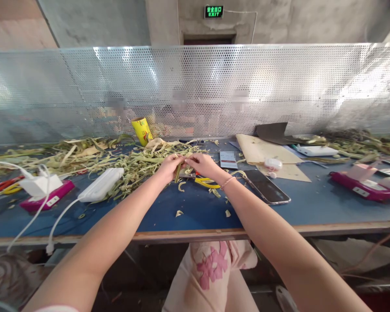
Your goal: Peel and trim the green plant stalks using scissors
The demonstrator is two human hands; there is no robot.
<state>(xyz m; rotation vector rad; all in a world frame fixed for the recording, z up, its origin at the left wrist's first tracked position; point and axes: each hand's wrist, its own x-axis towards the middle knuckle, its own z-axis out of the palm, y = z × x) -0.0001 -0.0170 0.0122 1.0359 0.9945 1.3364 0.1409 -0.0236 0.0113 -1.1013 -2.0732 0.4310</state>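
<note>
Both my hands meet over the blue table at its middle. My left hand is closed round a short green plant stalk that stands nearly upright. My right hand pinches the top of the same stalk, fingers pressed together. A pile of stripped green and pale leaves lies just behind and to the left of my hands. Small leaf scraps dot the table in front of them. Yellow-handled pliers lie under my right wrist.
A phone lies right of my hands, a white power bank with cable to the left. Pink scales sit at both sides. A yellow can and a perforated metal screen stand at the back, with people behind it.
</note>
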